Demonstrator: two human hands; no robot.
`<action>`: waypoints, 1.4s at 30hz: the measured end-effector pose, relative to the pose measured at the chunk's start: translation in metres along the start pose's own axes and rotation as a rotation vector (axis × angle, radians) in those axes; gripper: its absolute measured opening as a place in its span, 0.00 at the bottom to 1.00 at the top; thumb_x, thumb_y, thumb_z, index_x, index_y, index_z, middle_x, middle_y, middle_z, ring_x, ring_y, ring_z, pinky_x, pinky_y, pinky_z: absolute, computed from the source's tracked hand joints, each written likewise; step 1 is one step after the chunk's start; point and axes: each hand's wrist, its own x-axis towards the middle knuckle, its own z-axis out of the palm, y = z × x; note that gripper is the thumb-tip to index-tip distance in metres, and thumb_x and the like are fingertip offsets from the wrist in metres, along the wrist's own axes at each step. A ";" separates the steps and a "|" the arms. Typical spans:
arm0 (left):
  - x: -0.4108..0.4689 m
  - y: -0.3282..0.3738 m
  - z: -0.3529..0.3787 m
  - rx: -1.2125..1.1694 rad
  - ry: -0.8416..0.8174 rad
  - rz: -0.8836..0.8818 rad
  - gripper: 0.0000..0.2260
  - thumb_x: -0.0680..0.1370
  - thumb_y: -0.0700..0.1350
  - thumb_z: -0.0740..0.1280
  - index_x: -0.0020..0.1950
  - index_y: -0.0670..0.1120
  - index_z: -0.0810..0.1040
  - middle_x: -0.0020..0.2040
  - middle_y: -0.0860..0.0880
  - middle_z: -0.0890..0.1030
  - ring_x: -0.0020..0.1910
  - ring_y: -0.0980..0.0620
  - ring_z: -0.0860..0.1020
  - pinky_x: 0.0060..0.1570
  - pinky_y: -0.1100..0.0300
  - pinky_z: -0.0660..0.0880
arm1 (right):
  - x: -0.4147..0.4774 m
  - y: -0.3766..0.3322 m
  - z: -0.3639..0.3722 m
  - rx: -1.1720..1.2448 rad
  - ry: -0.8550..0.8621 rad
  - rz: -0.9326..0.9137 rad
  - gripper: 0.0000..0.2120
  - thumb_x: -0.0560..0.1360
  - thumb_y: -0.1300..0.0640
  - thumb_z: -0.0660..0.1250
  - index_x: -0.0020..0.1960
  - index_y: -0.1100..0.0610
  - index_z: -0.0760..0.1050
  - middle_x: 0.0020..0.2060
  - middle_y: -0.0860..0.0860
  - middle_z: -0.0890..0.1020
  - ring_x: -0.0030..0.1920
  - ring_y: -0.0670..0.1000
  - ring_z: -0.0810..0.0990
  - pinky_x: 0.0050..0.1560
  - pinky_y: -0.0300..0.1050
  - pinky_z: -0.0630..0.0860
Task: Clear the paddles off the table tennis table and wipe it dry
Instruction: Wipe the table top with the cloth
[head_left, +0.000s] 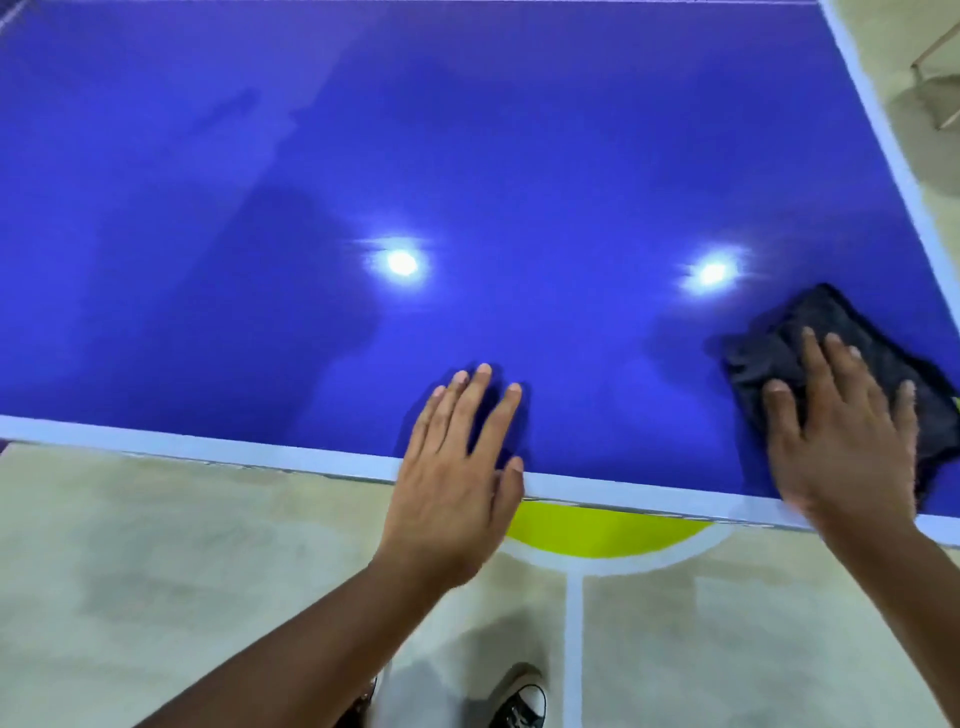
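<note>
Head view, looking down over the near end of a blue table tennis table (519, 156). A white edge line (208, 448) runs along the near side and up the right side. The surface is glossy, with two bright lamp reflections (401, 262) side by side at mid-table.

Left hand (452, 467): laid flat at the near edge, about the middle of the view. Fingers are straight and slightly fanned, holding nothing. The fingertips are on the blue with tight shadows under them, the thumb lies along the white line, and the heel of the palm hangs off the table toward the floor.

Right hand (841, 431): flat on top of a dark cloth (826, 322), palm down. Fingers are straight and spread wide, pressing it to the table rather than curling round it.

The cloth is crumpled, near-black, and lies on the blue surface in the near right corner area. It is just inside the near white line and close to the right edge. Its far part sticks out beyond the fingertips, and a small yellow-green speck shows at its right side.

Floor (156, 571): pale and mottled. A yellow half-disc marking (597, 530) with a white outline shows under the near edge between the two hands, and a white stripe (571, 649) runs from it toward the viewer. A black-and-white sneaker (522, 701) is at the bottom of the view, left of that stripe. Thin metal legs (935, 62) stand on the floor at far right, beyond the table; what they belong to cannot be told.
</note>
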 end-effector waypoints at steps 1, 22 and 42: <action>-0.011 -0.022 -0.009 0.024 0.018 -0.050 0.26 0.83 0.52 0.54 0.81 0.47 0.62 0.82 0.45 0.58 0.82 0.47 0.54 0.79 0.46 0.55 | -0.007 -0.023 0.004 0.004 -0.007 -0.044 0.31 0.82 0.43 0.50 0.82 0.53 0.58 0.80 0.56 0.64 0.79 0.58 0.62 0.79 0.67 0.50; -0.124 -0.336 -0.148 0.131 0.060 -0.507 0.24 0.83 0.52 0.51 0.77 0.44 0.68 0.78 0.40 0.65 0.78 0.40 0.63 0.76 0.42 0.61 | -0.148 -0.521 0.096 0.128 -0.208 -0.603 0.30 0.84 0.43 0.49 0.84 0.52 0.54 0.82 0.52 0.60 0.82 0.51 0.55 0.81 0.61 0.46; -0.042 -0.413 -0.185 -0.063 0.015 -0.272 0.19 0.80 0.51 0.55 0.66 0.46 0.76 0.70 0.44 0.71 0.66 0.40 0.72 0.63 0.45 0.70 | -0.080 -0.552 0.112 0.055 -0.140 -0.369 0.30 0.82 0.40 0.54 0.83 0.46 0.57 0.81 0.47 0.61 0.82 0.46 0.55 0.81 0.59 0.51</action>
